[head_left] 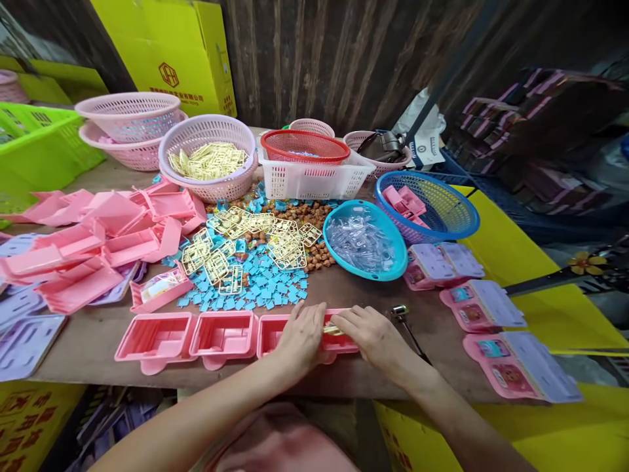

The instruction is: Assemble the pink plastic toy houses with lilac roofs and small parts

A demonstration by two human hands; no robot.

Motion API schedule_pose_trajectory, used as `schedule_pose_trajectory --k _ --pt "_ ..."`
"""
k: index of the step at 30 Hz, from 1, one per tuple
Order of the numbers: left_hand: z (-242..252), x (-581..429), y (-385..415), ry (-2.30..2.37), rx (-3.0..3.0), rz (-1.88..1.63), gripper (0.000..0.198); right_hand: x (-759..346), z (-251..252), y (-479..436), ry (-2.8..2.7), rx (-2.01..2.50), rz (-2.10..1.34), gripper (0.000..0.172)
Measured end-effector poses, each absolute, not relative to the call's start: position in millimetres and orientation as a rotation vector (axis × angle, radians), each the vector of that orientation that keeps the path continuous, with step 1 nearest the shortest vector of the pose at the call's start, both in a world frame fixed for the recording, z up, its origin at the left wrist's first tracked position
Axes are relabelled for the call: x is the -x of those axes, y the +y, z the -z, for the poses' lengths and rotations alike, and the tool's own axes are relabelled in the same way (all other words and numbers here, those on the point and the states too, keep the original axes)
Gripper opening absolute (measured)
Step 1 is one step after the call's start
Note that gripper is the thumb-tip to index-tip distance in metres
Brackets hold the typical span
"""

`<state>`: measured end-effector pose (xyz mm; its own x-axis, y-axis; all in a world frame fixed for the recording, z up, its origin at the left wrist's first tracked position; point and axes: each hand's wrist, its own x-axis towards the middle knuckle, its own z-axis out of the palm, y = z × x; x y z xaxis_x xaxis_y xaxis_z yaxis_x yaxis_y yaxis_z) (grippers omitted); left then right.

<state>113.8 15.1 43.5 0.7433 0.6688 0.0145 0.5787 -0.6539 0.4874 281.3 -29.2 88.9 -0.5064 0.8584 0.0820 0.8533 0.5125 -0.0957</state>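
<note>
From here the left hand [305, 335] and right hand [376, 335] curl over a pale-yellow plastic piece [334, 330] in a pink oblong plastic tray [339, 313], their grip too hidden to tell, lilac-topped pink plastic cases [525, 366] seemingly finished beyond the right, open pink plastic trays [223, 333] left of both apparently still to do.

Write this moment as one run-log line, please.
Left hand: at right-end open rectangular pink plastic box | Right hand: same box | Between hands: pale-yellow plastic piece, partly hidden | Beyond: small flat blue plastic pieces
</note>
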Motion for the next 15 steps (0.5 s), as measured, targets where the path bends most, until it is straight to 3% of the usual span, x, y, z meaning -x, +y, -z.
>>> schedule_pose_trajectory --k 6,15 --pt "-51 -113 16 0.953 -2.448 -0.264 0.067 -283 -76 -33 -2.586 1.585 0.073 0.027" --pt "-55 -112 15 0.982 -2.517 -0.246 0.062 -263 -87 -33 -2.543 1.919 0.344 0.015"
